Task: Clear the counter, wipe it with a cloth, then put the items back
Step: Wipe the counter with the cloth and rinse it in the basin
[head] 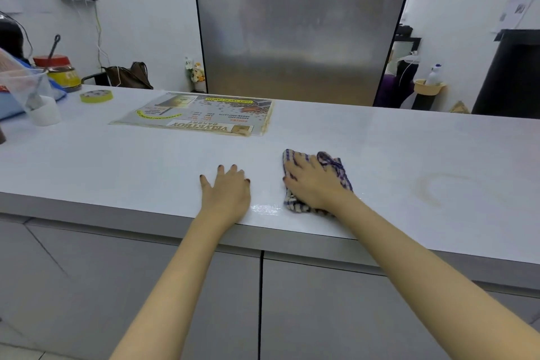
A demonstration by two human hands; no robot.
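Long white glossy counter spans view, grey cabinet doors below front edge. Laminated yellow-and-grey printed menu sheet lies flat near far edge, upside down to viewer. Purple-and-white checked cloth bunched on counter near front edge, right of centre. Right hand presses down on cloth, fingers spread and fairly straight, not curled round it. Left hand just beside, palm flat on bare counter, fingers extended, holding nothing. Faint brown ring stain well right of cloth. Yellow tape roll lies flat at far left. Small wet sheen between hands at front edge.
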